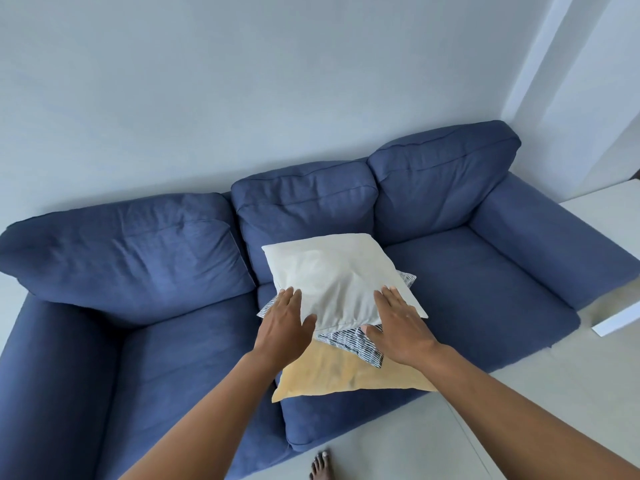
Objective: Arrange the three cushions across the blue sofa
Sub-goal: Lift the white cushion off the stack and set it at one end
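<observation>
Three cushions lie stacked on the middle seat of the blue sofa [485, 282]. A white cushion [332, 271] is on top, a blue-and-white striped cushion [349, 341] is under it, and a yellow cushion [346, 374] is at the bottom, nearest the seat's front edge. My left hand [285, 322] rests flat on the white cushion's near left corner, fingers apart. Over the near right corner my right hand [398, 327] lies flat too, its thumb touching the striped cushion. Neither hand has closed around anything.
The left seat [180, 348] and right seat of the sofa hold nothing. A pale wall stands behind the sofa. A white table edge [613, 323] juts in at the right beside the armrest. My bare foot [320, 467] is on the light floor before the sofa.
</observation>
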{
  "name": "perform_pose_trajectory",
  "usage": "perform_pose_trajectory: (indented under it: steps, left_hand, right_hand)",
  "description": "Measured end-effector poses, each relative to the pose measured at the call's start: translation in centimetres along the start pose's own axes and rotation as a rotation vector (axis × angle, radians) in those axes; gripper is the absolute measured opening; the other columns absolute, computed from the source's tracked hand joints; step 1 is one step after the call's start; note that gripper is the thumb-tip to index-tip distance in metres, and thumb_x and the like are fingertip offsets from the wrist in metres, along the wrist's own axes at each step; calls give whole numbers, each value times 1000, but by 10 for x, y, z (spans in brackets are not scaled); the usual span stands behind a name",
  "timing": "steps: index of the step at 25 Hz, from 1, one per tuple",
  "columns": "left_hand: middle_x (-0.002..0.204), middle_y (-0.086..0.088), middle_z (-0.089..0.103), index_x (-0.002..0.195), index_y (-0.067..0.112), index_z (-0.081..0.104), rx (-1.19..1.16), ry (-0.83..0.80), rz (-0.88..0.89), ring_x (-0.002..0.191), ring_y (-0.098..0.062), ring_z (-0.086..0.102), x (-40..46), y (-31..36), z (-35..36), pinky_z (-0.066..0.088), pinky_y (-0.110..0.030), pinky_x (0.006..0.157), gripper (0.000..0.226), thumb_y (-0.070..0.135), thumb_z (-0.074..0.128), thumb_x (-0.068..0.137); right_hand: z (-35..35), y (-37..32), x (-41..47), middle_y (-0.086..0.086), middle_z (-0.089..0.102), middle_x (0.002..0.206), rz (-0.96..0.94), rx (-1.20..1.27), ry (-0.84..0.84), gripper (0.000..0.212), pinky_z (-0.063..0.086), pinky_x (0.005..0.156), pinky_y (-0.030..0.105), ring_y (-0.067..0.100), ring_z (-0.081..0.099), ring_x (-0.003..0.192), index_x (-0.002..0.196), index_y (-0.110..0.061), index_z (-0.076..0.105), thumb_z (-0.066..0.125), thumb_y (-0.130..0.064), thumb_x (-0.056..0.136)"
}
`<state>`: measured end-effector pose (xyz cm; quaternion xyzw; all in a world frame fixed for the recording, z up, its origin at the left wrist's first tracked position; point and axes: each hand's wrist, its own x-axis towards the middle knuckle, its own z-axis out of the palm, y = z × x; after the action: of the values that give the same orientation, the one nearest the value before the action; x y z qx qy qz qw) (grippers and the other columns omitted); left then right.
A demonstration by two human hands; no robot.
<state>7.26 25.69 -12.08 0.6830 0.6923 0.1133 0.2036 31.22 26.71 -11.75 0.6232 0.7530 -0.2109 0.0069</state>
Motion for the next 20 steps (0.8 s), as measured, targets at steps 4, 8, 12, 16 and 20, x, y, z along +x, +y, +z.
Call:
perform_pose_trajectory:
  steps: [4, 8, 12, 16, 20]
  left_hand:
    - [173, -11, 24, 163, 5, 28, -12, -12, 40, 162, -25, 15, 23, -10, -6, 23, -38, 128, 70, 40, 49, 106]
    - [173, -12, 24, 162, 5, 28, -34, -18, 50, 161, -26, 16, 37, -17, -7, 22, -37, 128, 69, 39, 49, 106]
    - [172, -12, 25, 162, 5, 29, -39, -49, 20, 161, -26, 18, 45, -23, -5, 23, -37, 127, 69, 39, 49, 106]
    - [170, -11, 30, 159, 5, 33, -49, -70, -34, 157, -26, 28, 50, -25, -6, 34, -36, 120, 65, 39, 50, 106]
    - [156, -13, 45, 149, 3, 42, -62, -95, -142, 141, -28, 48, 58, -25, -3, 48, -39, 104, 55, 36, 51, 105]
  right_hand:
    - [-4, -11, 17, 14, 6, 174, 41, 7, -2, 75, 21, 126, 47, 28, 0, 162, 163, -6, 15, 46, -42, 104]
    - [-5, -17, 28, 14, 5, 175, 59, 0, -23, 75, 19, 126, 46, 27, -2, 162, 163, -6, 14, 45, -41, 105]
    - [-8, -19, 45, 13, 4, 175, 50, -27, -60, 76, 19, 127, 45, 27, -2, 162, 164, -6, 12, 44, -41, 105]
    - [-11, -15, 63, 12, 2, 175, 54, -8, -80, 75, 18, 127, 45, 26, -3, 162, 164, -7, 11, 44, -40, 105]
    - [-10, -6, 84, 10, 2, 175, 61, 29, -129, 75, 17, 127, 45, 25, -3, 162, 164, -8, 12, 44, -39, 105]
